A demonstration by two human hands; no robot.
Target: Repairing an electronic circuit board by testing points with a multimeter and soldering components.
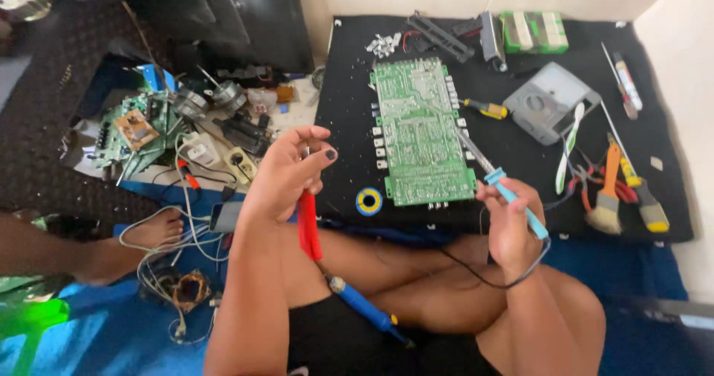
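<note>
Right hand (513,223) clenched around light-blue soldering iron (500,184), tip over green circuit board (422,132) lying on black mat (662,116). Left hand (286,171) gripping red tool (309,223) beside board, fingers loosely curled.

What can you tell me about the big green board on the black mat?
The green circuit board is a long rectangle lying flat on the black mat, solder side up, covered in tiny silvery dots and lines. Small white connectors line its left edge. The soldering iron in the right hand reaches over its right edge.
</note>
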